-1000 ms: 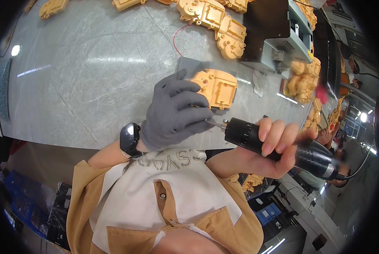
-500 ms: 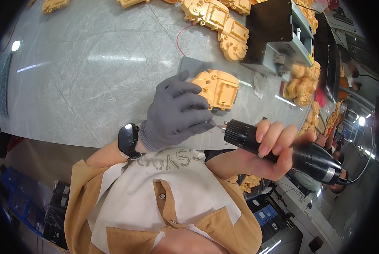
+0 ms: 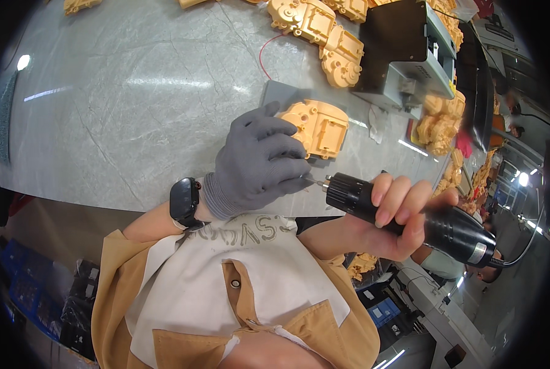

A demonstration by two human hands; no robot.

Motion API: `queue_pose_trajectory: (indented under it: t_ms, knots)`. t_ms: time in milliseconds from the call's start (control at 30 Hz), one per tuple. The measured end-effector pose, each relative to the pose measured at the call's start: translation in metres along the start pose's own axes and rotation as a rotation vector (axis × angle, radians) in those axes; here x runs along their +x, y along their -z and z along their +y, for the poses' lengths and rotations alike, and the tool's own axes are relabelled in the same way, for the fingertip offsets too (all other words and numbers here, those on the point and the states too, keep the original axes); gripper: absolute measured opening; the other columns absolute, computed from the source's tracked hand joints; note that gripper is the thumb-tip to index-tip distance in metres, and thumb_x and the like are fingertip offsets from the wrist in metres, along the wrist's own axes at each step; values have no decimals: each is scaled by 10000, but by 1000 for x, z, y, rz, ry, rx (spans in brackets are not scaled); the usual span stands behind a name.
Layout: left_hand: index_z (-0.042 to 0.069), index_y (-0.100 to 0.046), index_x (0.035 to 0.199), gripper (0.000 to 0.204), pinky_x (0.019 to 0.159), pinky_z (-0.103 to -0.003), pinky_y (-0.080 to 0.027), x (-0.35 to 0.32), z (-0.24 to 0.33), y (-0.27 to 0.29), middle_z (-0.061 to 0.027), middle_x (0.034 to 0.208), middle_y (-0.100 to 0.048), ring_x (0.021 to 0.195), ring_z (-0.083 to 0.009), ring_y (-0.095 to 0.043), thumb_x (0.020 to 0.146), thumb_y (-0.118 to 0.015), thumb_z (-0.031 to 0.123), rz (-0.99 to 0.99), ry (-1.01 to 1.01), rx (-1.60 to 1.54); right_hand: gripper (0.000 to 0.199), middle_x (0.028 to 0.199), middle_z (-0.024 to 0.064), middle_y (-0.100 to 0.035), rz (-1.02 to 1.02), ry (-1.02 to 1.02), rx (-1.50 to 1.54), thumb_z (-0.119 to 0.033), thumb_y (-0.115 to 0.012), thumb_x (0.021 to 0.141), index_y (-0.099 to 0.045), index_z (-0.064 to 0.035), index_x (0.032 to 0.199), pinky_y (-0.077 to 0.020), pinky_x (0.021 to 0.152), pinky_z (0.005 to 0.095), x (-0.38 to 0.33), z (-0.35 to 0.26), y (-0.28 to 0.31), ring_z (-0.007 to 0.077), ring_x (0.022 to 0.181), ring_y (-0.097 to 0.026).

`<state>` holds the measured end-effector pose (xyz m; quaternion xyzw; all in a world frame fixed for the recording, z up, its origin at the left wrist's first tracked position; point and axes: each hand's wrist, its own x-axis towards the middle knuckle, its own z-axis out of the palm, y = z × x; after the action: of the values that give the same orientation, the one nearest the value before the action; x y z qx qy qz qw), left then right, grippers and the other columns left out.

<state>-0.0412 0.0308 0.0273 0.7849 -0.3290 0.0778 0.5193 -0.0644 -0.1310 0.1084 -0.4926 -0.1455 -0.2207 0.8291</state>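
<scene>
A yellow-orange plastic housing (image 3: 319, 130) with a rectangular recess lies on a grey pad (image 3: 281, 93) on the table. My left hand (image 3: 259, 161), in a grey glove, curls at the housing's left edge, some fingers touching it. The fingertips nearest me are pinched together at the tip of a screwdriver bit (image 3: 316, 181); whatever they hold is hidden. My bare right hand (image 3: 401, 212) wraps round a black corded electric screwdriver (image 3: 453, 235), tilted with its bit pointing left toward the glove.
Several more orange housings (image 3: 341, 58) stand along the far side. A black and grey metal machine (image 3: 395, 52) sits far right, with stacked orange parts (image 3: 438, 129) beside it. A thin red wire (image 3: 262, 58) curves behind the pad. Blue crates (image 3: 26, 277) are below the table at left.
Almost nothing differs. The view has shifted slightly; my left hand and the screwdriver keep nearly the same places.
</scene>
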Motion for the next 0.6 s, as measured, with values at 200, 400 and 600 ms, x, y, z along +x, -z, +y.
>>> queue_pose_trajectory:
  t_ms: [200, 400, 600]
  knots:
    - [198, -635, 763, 213, 940, -471, -372, 1, 2, -1, 42, 873, -570, 971, -227, -493, 595, -744, 270, -55, 19, 34, 524, 681, 41, -435, -54, -39, -73, -41, -485, 776, -329, -106, 1272, -382, 523, 303, -1, 0, -1, 134, 492, -442]
    - [184, -622, 739, 202, 933, -477, -382, 1, 2, -7, 40, 878, -567, 990, -232, -487, 603, -749, 261, -35, -6, 30, 568, 682, 64, -455, -82, -46, -102, -20, -511, 773, -270, -129, 1276, -406, 521, 334, -1, -3, -2, 167, 490, -466]
    - [202, -571, 1058, 539, 977, -466, -337, 7, 9, 1, -50, 1131, -495, 1075, -267, -450, 566, -771, 288, 12, 104, 71, 571, 678, 76, -464, 31, 44, -40, -29, -511, 789, -244, -144, 1280, -422, 515, 356, -5, 3, -4, 189, 493, -480]
